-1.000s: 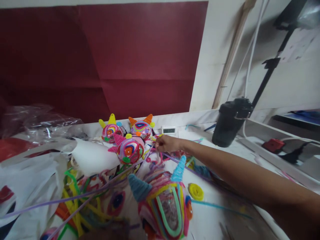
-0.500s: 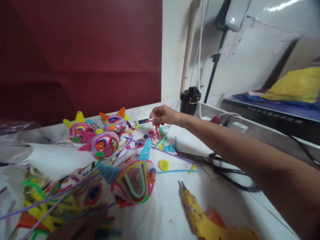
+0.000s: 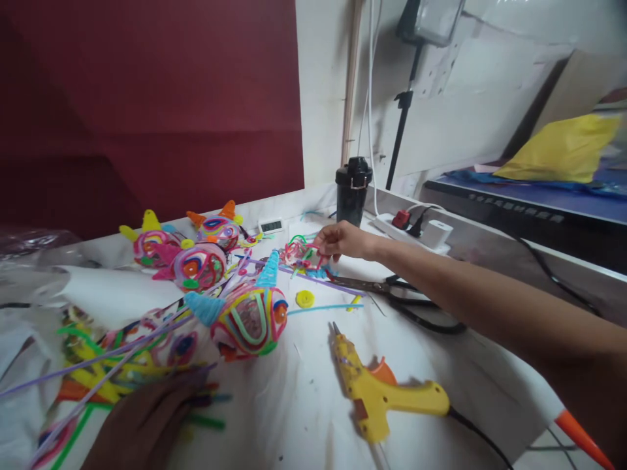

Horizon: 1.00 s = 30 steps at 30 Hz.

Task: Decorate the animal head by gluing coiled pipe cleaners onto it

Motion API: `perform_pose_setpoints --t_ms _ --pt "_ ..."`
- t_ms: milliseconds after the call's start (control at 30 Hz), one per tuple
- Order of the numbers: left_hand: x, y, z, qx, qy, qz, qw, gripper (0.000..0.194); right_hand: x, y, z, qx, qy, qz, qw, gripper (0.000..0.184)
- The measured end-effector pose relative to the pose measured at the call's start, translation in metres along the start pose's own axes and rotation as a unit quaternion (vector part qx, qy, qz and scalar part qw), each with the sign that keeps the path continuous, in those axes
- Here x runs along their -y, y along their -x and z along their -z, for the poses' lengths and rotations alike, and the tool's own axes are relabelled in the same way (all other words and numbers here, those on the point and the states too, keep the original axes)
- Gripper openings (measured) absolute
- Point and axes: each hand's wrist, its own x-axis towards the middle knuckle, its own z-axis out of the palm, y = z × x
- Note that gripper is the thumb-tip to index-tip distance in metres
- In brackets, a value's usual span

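My right hand reaches across the white table and pinches into a small tangle of coloured pipe cleaners; what its fingers hold I cannot make out. My left hand lies blurred at the bottom edge on a heap of loose pipe cleaners, its fingers not visible. Between the hands sits a pipe-cleaner-wrapped ball with blue horns. Three similar horned balls stand behind it.
A yellow glue gun lies near the front, black scissors to the right of my arm. A yellow coil, a black cup, a small digital clock and a power strip sit further back. Plastic bags crowd the left.
The view swung right and down, bringing the glue gun and scissors into sight. My right hand dropped from above the clock down onto the tangle of pipe cleaners.
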Motion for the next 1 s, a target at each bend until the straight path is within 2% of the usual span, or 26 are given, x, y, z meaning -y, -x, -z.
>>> perform_pose_setpoints --t_ms 67,200,267,333,500,633,733,1000 --pt "-0.009 -0.004 0.004 0.016 -0.016 -0.025 0.999 0.033 0.002 0.009 -0.004 -0.01 0.062 -0.006 0.998 0.014" --pt "-0.025 -0.01 0.011 0.019 -0.046 -0.046 0.998 0.029 0.009 0.036 -0.014 -0.033 0.201 0.012 0.979 0.006" --pt "-0.03 -0.01 0.012 0.024 -0.054 -0.056 0.997 0.028 0.008 0.05 -0.021 -0.017 0.258 0.021 0.966 0.011" --pt "-0.032 -0.008 0.011 0.002 -0.056 -0.058 0.997 0.028 0.004 0.062 -0.03 0.002 0.305 0.016 0.952 0.017" --pt "-0.034 -0.006 0.009 -0.018 -0.065 -0.046 0.997 0.026 -0.008 0.075 -0.046 0.03 0.376 -0.014 0.926 0.016" --pt "-0.036 -0.006 0.01 -0.001 -0.059 -0.052 0.997 0.025 -0.01 0.076 -0.05 0.03 0.391 -0.019 0.92 0.022" --pt "-0.036 -0.003 0.009 0.001 -0.063 -0.045 0.997 0.024 -0.01 0.077 -0.051 0.02 0.378 -0.012 0.926 0.023" --pt "-0.042 -0.004 0.012 0.014 -0.073 -0.056 0.996 0.026 -0.012 0.085 -0.046 -0.016 0.225 -0.007 0.974 0.014"
